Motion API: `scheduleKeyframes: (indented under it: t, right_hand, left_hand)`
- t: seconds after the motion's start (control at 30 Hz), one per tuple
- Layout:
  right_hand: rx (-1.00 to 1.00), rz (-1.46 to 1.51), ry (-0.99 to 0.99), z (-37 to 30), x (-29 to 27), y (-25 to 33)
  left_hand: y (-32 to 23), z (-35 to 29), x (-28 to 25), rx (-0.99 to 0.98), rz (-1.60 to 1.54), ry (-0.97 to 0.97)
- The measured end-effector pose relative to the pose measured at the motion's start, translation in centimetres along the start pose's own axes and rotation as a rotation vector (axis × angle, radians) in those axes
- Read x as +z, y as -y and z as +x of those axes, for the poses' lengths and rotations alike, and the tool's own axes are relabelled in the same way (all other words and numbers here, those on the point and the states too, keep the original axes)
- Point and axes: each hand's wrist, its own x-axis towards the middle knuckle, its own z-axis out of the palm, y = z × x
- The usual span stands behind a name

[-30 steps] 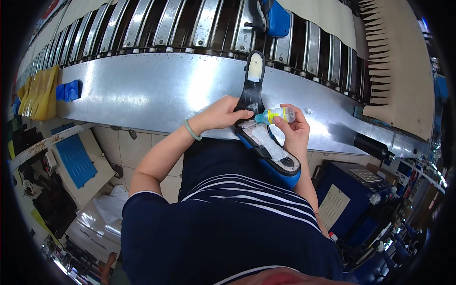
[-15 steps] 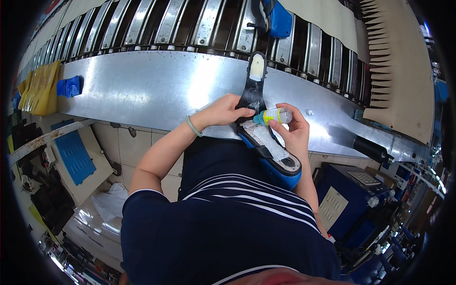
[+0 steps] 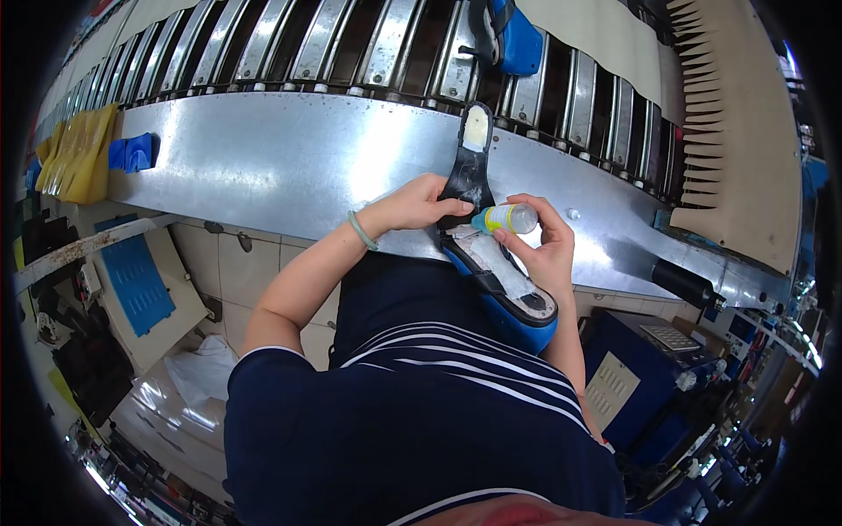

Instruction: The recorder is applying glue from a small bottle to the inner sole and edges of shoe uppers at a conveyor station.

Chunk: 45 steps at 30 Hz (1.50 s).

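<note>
A black sandal (image 3: 500, 263) on a blue shoe last lies tilted across the near edge of the metal ledge, its white, patchy face turned up. My left hand (image 3: 418, 205) grips its narrow black middle, thumb on top. The end farther from me carries a cream pad. In my right hand (image 3: 548, 250) is a small clear squeeze bottle (image 3: 511, 218) with a yellow-and-white label, held sideways between thumb and fingers. Its teal nozzle points left at the sandal's middle, close to my left thumb; whether the tip touches cannot be made out.
Beyond the metal ledge (image 3: 263, 149) runs a slatted conveyor (image 3: 386, 44) bearing another blue last with black straps (image 3: 519, 44). A small white cap (image 3: 573, 214) sits on the ledge, right of my hand. Yellow flaps (image 3: 79, 158) hang at left; a black cylinder (image 3: 682, 279) lies at right.
My right hand and the bottle have shifted very slightly; the bottle seems a little rotated. My left hand keeps its grip on the sandal. The view has moved slightly.
</note>
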Motion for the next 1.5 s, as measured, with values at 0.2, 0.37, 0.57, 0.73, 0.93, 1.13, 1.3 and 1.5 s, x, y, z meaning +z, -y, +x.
scheduleKeyframes:
  t: [0.2,0.37,0.57,0.73,0.93,1.13,1.3,1.5]
  right_hand:
    - [0.032,-0.065,0.041,0.2,-0.1,-0.1]
    - [0.028,-0.04,-0.025,-0.2,-0.2,-0.6]
    - [0.013,-0.104,0.052,-0.2,0.3,-0.3]
    - [0.081,0.122,-0.123,0.0,0.9,-1.2]
    - [0.137,0.612,-0.202,0.6,1.5,-0.6]
    - [0.121,0.845,-0.071,-0.4,1.6,-1.2]
    - [0.097,0.831,-0.014,-1.1,1.9,-1.5]
    - [0.147,0.868,-0.104,-2.2,2.1,-2.0]
  left_hand:
    - [-0.1,0.1,-0.2,-0.008,-0.021,0.017]
    - [-0.6,0.0,0.2,0.022,-0.095,0.014]
    - [-3.5,-1.4,-1.3,-0.03,0.357,0.023]
    - [2.1,0.6,-2.3,-0.039,0.051,0.117]
    - [2.4,0.3,-1.9,-0.025,-0.008,0.062]
    - [-2.2,-3.5,-0.7,0.085,0.173,0.056]
    - [0.2,-4.5,-1.0,0.046,0.304,0.058]
    - [1.6,-4.6,0.2,0.132,0.081,-0.041]
